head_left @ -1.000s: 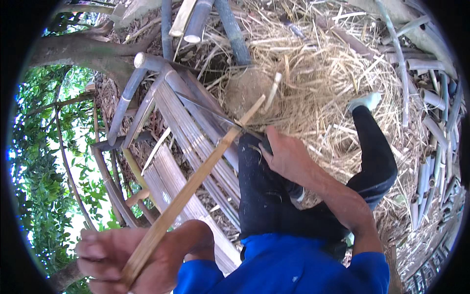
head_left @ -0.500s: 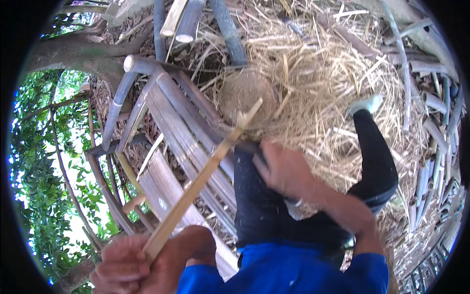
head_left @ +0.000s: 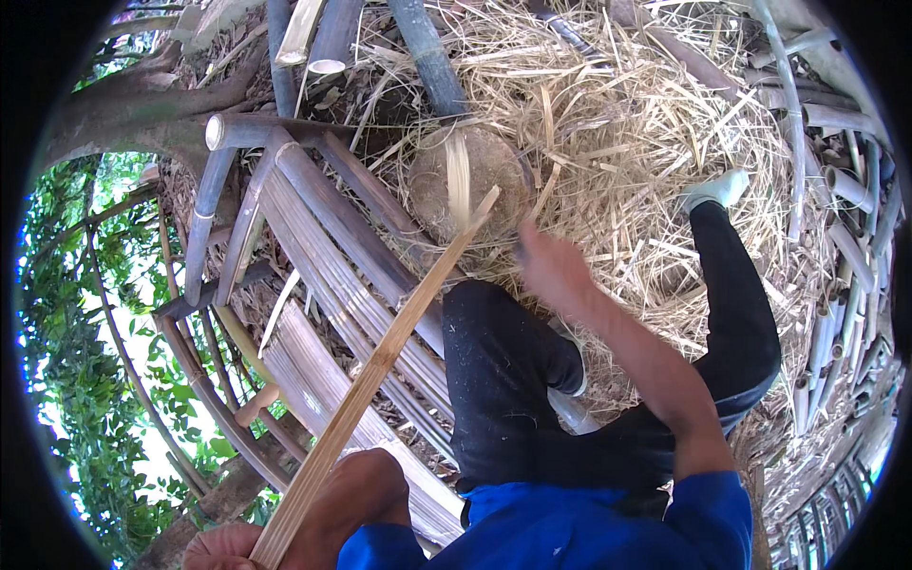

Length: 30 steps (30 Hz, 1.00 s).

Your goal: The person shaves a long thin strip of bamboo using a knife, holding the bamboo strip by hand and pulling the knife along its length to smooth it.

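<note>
My left hand [head_left: 223, 548], partly cut off by the lower edge, is closed around the near end of a long, pale bamboo strip [head_left: 366, 380]. The strip slants away from me, its jagged far end over a round chopping block [head_left: 499, 171]. A lighter split piece [head_left: 458, 176] stands out at that end, above the block. Just right of the strip and apart from it, my right hand [head_left: 559, 271] is closed around a knife. Little of the knife shows now: a dark bit [head_left: 520, 252] beside the fingers, the rest hidden or blurred.
A bamboo bench [head_left: 351, 237] of poles and slats runs along the left. Straw-like shavings [head_left: 617, 171] cover the ground beyond and right of the block. Dark bamboo poles [head_left: 427, 62] lie at the back; more cut bamboo [head_left: 850, 190] is stacked at the far right.
The knife has come off the strip as my right hand moved slightly right and away from me. My left hand has drawn lower, toward the edge. The split piece now shows over the block.
</note>
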Each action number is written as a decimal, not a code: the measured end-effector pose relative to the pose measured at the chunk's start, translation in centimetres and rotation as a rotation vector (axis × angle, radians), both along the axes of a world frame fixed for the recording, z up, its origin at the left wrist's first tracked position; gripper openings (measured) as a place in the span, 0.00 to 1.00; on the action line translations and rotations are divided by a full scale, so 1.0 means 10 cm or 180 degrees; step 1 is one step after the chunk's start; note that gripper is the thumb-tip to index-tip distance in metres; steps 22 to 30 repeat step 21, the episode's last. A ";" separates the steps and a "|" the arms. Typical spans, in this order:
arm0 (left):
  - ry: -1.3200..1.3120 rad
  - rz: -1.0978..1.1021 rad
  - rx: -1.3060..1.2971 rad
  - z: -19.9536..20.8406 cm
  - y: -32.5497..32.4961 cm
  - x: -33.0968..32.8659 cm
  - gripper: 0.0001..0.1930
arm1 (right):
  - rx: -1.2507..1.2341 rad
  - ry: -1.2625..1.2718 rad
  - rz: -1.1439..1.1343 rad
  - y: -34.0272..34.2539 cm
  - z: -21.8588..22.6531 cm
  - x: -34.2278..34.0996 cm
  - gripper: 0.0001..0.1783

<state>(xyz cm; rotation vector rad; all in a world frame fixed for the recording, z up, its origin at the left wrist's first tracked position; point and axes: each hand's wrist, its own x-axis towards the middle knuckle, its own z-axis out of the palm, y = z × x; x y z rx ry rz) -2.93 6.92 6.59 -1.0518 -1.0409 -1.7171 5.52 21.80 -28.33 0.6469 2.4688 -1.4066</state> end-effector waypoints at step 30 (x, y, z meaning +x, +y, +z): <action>0.0519 0.0450 -0.0622 -0.07 -0.24 -0.11 0.12 | 0.0566 0.0880 -0.0082 -0.23 0.42 -0.02 0.18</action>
